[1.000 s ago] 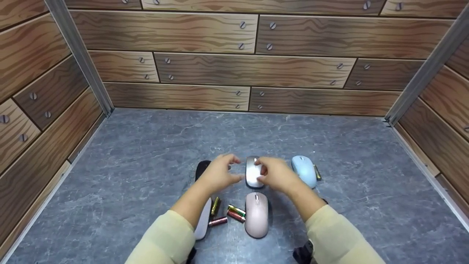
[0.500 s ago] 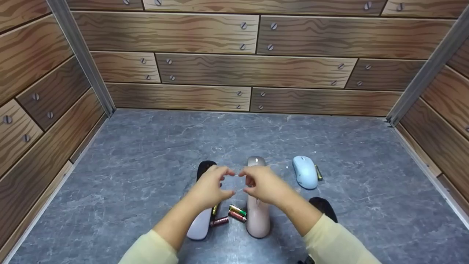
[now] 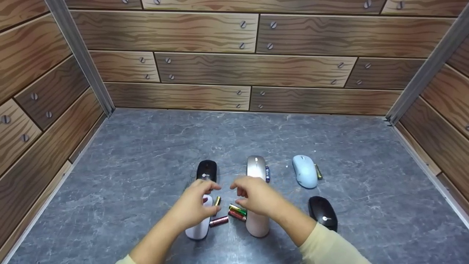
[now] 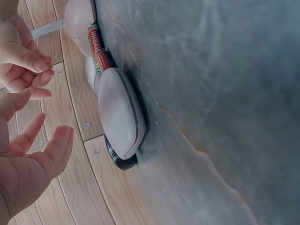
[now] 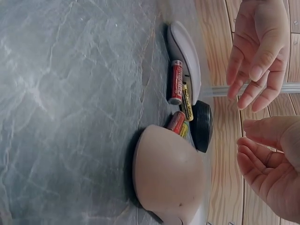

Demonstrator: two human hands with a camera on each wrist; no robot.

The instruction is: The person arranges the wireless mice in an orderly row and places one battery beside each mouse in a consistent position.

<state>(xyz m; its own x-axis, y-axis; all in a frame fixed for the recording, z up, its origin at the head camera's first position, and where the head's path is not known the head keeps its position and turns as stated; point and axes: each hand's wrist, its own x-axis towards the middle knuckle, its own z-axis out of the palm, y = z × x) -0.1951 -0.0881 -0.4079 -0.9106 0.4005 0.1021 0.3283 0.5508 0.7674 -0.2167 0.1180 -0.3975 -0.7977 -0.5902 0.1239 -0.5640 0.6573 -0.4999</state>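
A: Are those hands holding anything?

B: No. The left hand is up near the white mouse, fingers softly bent with nothing in them. The right hand is just as loose, over the pink mouse.

A: In the head view they look like they touch the mice.

B: The wrist views show air in between. The hands are up off the bench.

A: Why do the batteries lie like that?

B: I think each lot is put by its own mouse, so they don't get mixed up. The dark red battery and yellow battery are just beside the white one. The red battery and green battery lie side by side next to the pink one.

A: What can only the head view show?

B: I only spot the blue battery, by the silver mouse, and the blue mouse there. But the left wrist view lets you read letters on the red battery.
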